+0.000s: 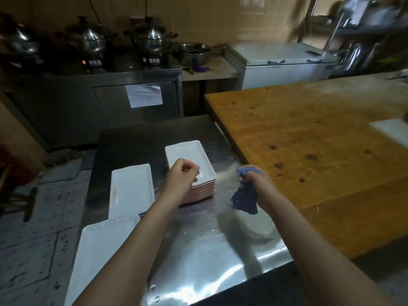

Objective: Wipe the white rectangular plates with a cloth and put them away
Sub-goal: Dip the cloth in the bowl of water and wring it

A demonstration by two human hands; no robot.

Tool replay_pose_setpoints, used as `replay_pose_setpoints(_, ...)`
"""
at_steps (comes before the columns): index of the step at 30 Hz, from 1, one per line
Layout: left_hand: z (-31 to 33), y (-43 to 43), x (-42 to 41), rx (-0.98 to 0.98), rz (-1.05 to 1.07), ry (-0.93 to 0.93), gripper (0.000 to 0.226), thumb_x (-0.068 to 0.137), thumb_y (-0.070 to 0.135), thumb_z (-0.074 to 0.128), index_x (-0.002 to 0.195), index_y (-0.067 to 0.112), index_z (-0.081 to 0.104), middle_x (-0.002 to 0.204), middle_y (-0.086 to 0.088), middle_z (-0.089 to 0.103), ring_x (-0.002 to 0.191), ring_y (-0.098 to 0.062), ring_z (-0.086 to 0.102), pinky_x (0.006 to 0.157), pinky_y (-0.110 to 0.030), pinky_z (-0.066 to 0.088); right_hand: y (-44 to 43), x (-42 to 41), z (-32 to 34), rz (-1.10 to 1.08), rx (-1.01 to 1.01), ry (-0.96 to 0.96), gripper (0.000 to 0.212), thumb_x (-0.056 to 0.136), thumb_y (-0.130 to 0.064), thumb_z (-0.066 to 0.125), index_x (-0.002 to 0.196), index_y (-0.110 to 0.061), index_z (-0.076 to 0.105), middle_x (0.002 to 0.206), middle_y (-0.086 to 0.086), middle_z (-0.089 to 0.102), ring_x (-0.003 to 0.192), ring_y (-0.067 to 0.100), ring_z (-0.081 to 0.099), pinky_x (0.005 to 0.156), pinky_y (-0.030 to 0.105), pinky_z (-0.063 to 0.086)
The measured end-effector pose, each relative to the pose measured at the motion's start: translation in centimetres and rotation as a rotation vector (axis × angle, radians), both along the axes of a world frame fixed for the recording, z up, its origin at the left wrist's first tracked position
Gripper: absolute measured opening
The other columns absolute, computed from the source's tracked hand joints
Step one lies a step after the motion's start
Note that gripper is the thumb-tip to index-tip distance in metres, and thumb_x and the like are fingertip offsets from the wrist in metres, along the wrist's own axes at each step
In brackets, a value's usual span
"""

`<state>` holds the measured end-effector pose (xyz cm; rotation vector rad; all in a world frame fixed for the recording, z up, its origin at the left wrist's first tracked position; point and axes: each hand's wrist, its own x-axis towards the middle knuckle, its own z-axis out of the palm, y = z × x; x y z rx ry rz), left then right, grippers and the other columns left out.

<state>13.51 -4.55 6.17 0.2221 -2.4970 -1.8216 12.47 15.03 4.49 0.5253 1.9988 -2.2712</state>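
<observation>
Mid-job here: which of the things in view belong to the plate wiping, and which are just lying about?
Job: tall stack of white rectangular plates; low stack of plates; nearest plate; blue cloth in the right hand; left hand over the tall stack.
Lying about: lidded steel pots; metal bowl; chest freezer; wooden table.

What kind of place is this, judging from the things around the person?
Probably a restaurant or canteen kitchen: stacks of white rectangular plates on a stainless steel table, large steel pots on the counter behind, and a white chest freezer.
</observation>
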Motion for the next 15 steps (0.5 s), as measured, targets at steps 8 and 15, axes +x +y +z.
replay_pose_setpoints(8,-0.7,6.7,-1.8,0.023,0.030,0.004,0.013,0.088,0.017,0.054,0.082,0.028,0.050,0.089,-0.003,0.067,0.073,-0.009,0.064,0.073,-0.031,0.047,4.2,-2.7,-3.1,0.018,0.103,-0.117,0.062,0.092,-0.042,0.054,0.036,-0.021,0.039,0.038,-0.003,0.034,0.033,0.012,0.029,0.040,0.021,0.026)
replay_pose_setpoints(15,-2.2,9.1,-1.5,0.002,0.028,-0.013,0.008,0.091,0.011,0.052,0.094,0.018,0.050,0.075,0.006,0.062,0.052,0.013,0.054,0.041,-0.003,0.034,5.4,-2.8,-5.5,-0.055,0.085,-0.131,0.067,0.096,-0.034,0.050,0.032,-0.019,0.037,0.034,-0.004,0.032,0.028,0.013,0.026,0.038,0.017,0.022)
